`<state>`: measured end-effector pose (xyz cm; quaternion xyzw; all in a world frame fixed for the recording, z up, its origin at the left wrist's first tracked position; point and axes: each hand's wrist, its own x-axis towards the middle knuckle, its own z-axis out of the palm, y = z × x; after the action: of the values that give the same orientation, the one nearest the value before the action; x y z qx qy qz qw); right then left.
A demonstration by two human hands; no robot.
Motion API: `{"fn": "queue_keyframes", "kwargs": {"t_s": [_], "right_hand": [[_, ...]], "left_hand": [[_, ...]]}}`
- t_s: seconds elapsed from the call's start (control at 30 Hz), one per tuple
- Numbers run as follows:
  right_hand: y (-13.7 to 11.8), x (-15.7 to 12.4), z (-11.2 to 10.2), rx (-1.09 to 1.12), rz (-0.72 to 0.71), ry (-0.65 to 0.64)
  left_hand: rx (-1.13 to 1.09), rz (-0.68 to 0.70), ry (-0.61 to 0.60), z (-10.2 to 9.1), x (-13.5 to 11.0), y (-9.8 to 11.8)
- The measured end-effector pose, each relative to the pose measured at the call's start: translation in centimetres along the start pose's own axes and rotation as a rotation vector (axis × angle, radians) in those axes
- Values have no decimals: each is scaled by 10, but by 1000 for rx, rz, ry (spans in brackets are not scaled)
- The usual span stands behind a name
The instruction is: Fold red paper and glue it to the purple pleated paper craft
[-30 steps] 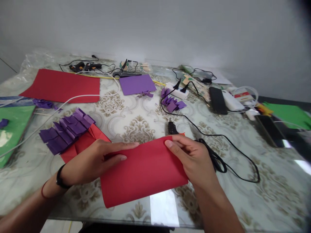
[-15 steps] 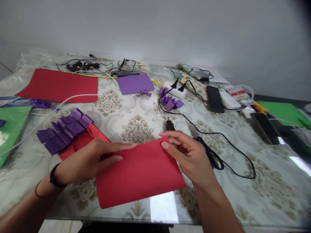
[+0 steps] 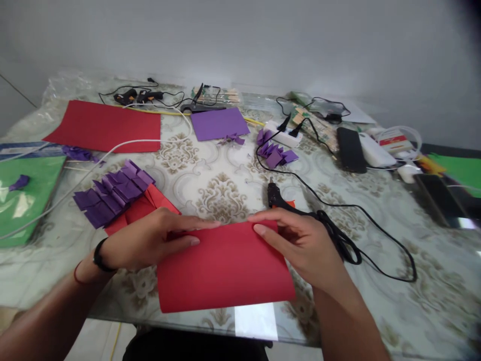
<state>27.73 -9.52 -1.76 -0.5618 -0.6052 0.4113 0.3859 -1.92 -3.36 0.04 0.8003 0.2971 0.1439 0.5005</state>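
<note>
A red paper sheet point(image 3: 225, 273), bent over in a soft curve along its near side, is held above the table's front part. My left hand point(image 3: 161, 238) pinches its far edge on the left, thumb on top and fingers behind. My right hand point(image 3: 296, 240) grips the same edge at the far right corner, between thumb and fingers. Just left of my left hand lies a folded purple paper piece point(image 3: 114, 193), partly over folded red paper point(image 3: 145, 210). Beyond my right hand rests a black glue gun point(image 3: 278, 195), its handle partly hidden.
Red sheets point(image 3: 108, 128) lie at the back left, a purple sheet point(image 3: 220, 124) at the back middle. A white power strip point(image 3: 283, 134) feeds a black cord. Phones point(image 3: 351, 149), green paper point(image 3: 30, 195) and more glue guns point(image 3: 137, 96) lie around.
The view has shifted, so the table's things appear farther right. Both hands keep their hold on the red sheet, whose far edge is now a little more level.
</note>
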Motion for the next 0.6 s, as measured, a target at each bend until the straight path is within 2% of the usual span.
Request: {"fn": "queue_keyframes", "kwargs": {"t_s": [0.23,0.43,0.6], "right_hand": [[4,0,-5,-17,-7,195],[10,0,-7,-29,15,364],[14,-1,-7,-27,9,446]], "left_hand": [[-32,-40,211,-4,-3,1],[-191,-115,356,-4,-5,5],[-166,-81,435,-2,-7,5]]}}
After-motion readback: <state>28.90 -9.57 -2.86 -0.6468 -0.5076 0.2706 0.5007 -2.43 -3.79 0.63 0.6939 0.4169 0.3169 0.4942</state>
